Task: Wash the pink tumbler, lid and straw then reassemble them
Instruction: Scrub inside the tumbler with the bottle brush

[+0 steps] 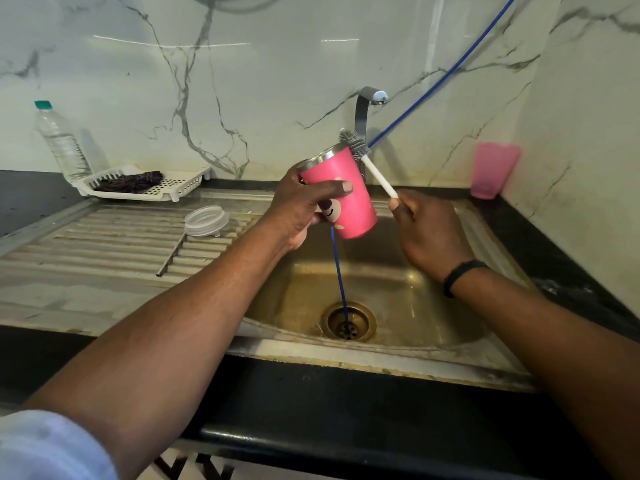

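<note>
My left hand (304, 206) grips the pink tumbler (348, 192) above the sink, tilted with its steel rim up and to the left. A bottle brush (372, 168) with a white handle and grey bristles is pinched in my right hand (424, 230); the bristles rest against the outside of the tumbler just below its rim. The clear lid (206, 220) lies on the ribbed drainboard to the left. The metal straw (170, 252) lies beside it, running down across the ribs.
The steel sink (433, 313) has a drain with a blue hose (341, 282) running into it from the upper right. A tap (367, 105) stands behind the tumbler. A white tray (180, 183) with a dark cloth, a water bottle (62, 143) and a pink cup (493, 169) stand on the counter.
</note>
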